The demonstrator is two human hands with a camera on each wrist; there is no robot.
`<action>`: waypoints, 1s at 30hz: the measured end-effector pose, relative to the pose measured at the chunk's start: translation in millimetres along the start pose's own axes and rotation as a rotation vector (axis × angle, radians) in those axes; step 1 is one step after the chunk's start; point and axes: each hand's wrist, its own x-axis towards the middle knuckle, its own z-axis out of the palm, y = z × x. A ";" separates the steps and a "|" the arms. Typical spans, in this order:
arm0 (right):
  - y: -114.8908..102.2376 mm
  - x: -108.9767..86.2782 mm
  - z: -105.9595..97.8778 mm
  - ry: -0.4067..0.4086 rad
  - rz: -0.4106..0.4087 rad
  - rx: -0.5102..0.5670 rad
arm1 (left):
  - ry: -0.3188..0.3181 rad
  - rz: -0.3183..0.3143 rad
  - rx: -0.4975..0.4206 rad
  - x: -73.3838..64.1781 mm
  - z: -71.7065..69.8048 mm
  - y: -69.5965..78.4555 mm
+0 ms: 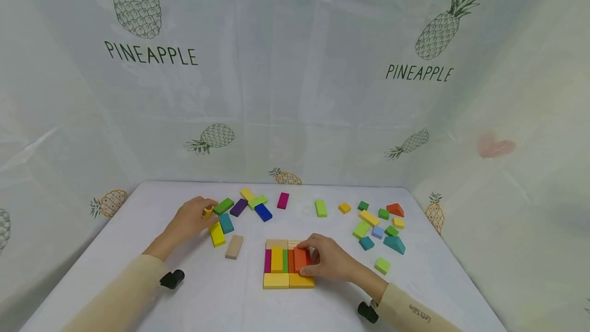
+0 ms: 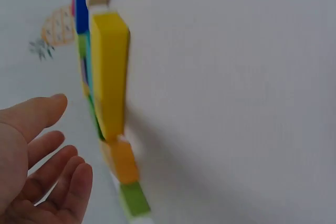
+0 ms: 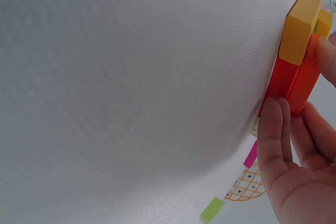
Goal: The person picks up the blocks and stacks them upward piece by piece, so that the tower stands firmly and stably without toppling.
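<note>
My right hand (image 1: 333, 259) pinches an orange-red block (image 1: 300, 259) lengthwise, thumb at its near end and fingers at the far end. It lies on top of a flat rectangle of coloured blocks (image 1: 276, 281). In the right wrist view, two fingertips touch the side of a red block (image 3: 281, 80) below it. To the left, my left hand (image 1: 190, 218) reaches over the table with fingers spread and loosely bent. Around its fingertips are an orange block (image 1: 207, 213), a green block (image 1: 224, 206), a teal block (image 1: 226, 223) and a yellow block (image 2: 110, 74).
A plain wooden block (image 1: 234, 247) lies between the left hand and the rectangle. Purple, blue (image 1: 263, 212) and magenta (image 1: 283, 200) blocks lie farther back. Several small blocks and triangles, among them a teal triangle (image 1: 394, 244), are scattered at the right. A printed curtain hangs behind.
</note>
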 end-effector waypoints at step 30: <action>1.3 -0.4 1.8 0.012 0.009 0.016 | -0.140 -0.083 0.131 6.7 -22.1 -50.1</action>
